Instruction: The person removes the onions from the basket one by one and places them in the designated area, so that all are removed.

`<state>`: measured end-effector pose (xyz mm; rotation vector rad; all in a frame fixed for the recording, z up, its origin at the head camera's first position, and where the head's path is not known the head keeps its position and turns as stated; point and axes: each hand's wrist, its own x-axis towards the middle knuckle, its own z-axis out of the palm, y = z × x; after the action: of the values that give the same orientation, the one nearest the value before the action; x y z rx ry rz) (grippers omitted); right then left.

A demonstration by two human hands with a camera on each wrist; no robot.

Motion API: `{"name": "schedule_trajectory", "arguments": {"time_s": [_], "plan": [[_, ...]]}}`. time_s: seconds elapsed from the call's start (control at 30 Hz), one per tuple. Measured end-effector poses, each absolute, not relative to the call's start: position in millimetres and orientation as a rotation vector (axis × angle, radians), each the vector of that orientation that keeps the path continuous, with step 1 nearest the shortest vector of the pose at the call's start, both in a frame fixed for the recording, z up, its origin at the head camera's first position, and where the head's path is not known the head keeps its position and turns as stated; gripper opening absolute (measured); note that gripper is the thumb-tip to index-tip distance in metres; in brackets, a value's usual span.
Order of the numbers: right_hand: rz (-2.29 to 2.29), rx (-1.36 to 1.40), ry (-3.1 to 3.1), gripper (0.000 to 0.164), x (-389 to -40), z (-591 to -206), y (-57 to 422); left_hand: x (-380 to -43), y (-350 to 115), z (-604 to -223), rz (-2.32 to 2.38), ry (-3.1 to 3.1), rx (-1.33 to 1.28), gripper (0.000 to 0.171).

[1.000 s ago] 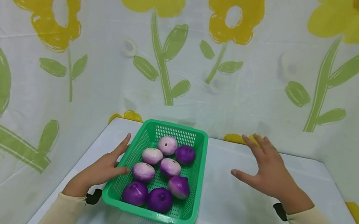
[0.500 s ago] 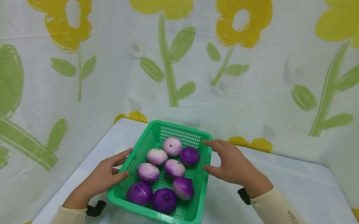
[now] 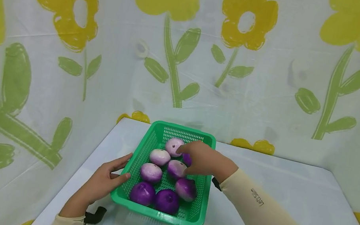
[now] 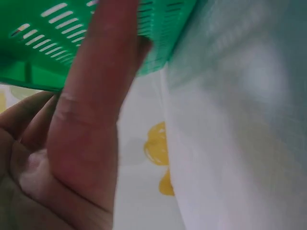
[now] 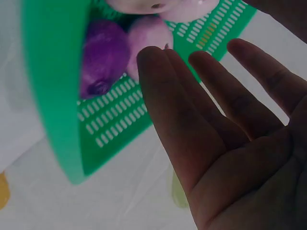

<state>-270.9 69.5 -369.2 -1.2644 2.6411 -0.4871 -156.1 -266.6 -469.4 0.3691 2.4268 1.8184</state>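
Note:
A green perforated plastic basket (image 3: pixel 200 212) holds several shiny onions, some deep purple and some pale with purple ends. My left hand (image 3: pixel 101 181) rests at its left side, thumb and fingers fairly straight against the rim. Over the basket's far right part reaches my right hand (image 3: pixel 201 157), its fingertips close above a pale onion (image 3: pixel 176 169) and partly hiding a dark purple onion (image 3: pixel 187 159). In the right wrist view the fingers (image 5: pixel 168 105) are extended and slightly bent, with nothing gripped. Two dark purple onions, including one onion (image 3: pixel 167 201), lie at the near end.
The basket stands on a white table (image 3: pixel 265 200), left of its middle. A white cloth backdrop (image 3: pixel 268 104) with yellow flowers rises behind the table and along its sides. Black straps with small mounts (image 3: pixel 95 215) sit at the wrists.
My right hand has moved left from beside the basket to over the onions inside it. My left hand stays at the left rim. The whole view has shifted slightly.

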Motion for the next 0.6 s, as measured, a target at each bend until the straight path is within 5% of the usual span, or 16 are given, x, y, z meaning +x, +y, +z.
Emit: {"name": "schedule_trajectory", "arguments": {"time_s": [0.27, 0.6], "plan": [[-0.363, -1.128, 2.582, 0.049, -266.8, -377.1, 40.0, -149.8, -262.3, -470.7, 1.646, 2.557, 0.399, 0.067], [-0.286, -1.142, 2.558, 0.026, -265.6, -386.4, 26.7, -147.2, -260.2, -468.5, 1.700, 2.539, 0.394, 0.065]]}}
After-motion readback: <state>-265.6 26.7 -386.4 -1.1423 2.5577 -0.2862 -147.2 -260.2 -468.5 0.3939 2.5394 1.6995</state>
